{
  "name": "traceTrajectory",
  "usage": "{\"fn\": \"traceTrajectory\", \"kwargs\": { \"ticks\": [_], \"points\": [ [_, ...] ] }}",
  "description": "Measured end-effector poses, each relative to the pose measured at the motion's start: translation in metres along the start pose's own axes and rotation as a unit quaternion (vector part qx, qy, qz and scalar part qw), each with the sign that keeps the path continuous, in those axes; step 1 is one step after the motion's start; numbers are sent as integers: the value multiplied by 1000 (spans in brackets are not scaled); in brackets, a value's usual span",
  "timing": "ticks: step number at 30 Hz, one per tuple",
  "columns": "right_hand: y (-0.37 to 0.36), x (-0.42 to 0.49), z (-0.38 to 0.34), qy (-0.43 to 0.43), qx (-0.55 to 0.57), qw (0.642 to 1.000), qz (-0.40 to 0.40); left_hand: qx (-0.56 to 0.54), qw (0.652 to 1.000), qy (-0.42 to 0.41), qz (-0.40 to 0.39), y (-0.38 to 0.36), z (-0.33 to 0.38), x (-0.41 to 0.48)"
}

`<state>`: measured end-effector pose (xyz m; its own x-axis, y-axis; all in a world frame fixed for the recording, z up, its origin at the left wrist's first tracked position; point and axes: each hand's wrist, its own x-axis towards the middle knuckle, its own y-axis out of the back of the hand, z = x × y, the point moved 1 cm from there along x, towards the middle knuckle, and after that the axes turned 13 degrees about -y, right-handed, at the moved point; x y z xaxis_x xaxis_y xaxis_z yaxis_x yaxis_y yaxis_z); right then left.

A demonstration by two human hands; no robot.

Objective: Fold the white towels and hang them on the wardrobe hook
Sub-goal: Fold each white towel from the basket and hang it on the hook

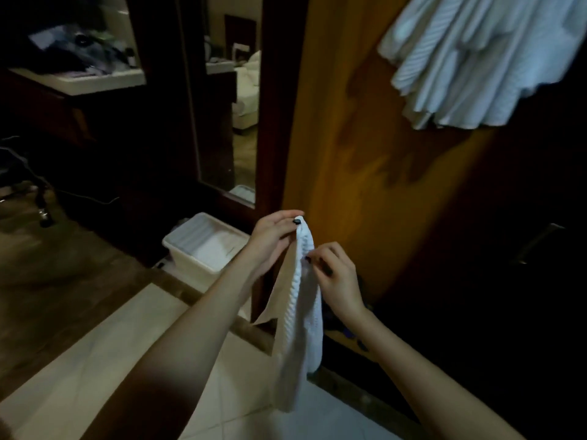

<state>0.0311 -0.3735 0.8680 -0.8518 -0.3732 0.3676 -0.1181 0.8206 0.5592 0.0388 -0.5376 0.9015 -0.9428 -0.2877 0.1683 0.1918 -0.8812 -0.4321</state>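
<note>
The left hand [273, 238] and right hand [336, 277] are pinching the white ribbed cotton towel [300, 328], hanging lengthwise below, well beneath the hung white towels [476, 58].

The white ribbed cloth towel [301, 328] has bumpy lines. The hanging white cloth towels [476, 65] show thin stripes. The wooden wardrobe door [365, 169] is orange-brown. The square plastic box [190, 266] is white.

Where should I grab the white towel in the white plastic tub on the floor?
Probably reach down from above and pinch the top layer of the flat white towel: the upright walls of the white plastic tub block the sides. First free the left hand or right hand, both pinching the hanging white ribbed towel.
</note>
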Motion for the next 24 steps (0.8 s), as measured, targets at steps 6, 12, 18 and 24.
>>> {"fn": "traceTrajectory", "kwargs": {
  "ticks": [6, 12, 18, 24],
  "points": [
    [90, 29, 24, -124, 40, 991, 8, -77, 993, 8, -84, -67, -6, 25],
    [108, 75, 16, -184, 158, 969, -46, -10, 978, -3, -210, -99, 6, 75],
    [119, 94, 29, -188, 223, 957, -17, 4, 955, 1, -295, -117, 18, 121],
    [132, 119, 33, -199, 275, 940, -1, 89, 918, -31, -386, -134, 25, 159]
  ]
}}
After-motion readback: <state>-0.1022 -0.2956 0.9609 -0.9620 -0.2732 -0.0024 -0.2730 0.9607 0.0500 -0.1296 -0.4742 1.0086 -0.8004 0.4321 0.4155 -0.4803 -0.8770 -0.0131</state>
